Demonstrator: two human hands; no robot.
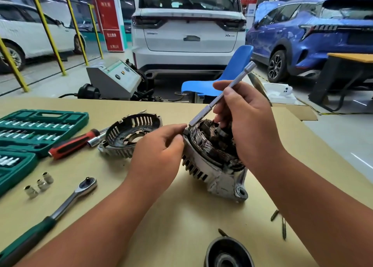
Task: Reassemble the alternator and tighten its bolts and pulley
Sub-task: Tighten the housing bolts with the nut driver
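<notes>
Your left hand (159, 147) pinches the rim of the ribbed, silver cast-metal alternator housing (210, 174), which sits tilted at the centre of the tan cardboard table top (181, 216) with coppery windings showing in its open mouth. Your right hand (248, 121) curls round a slim, smooth steel extension bar (232, 85), whose lower tip meets the rim beside your left fingertips. The slotted dark rear cover (129, 133) lies just to the left, and the round black pulley (228, 254) sits at the near edge.

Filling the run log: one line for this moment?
left hand: grips alternator rim | right hand: holds extension bar | end cover: off, beside | pulley: off
</notes>
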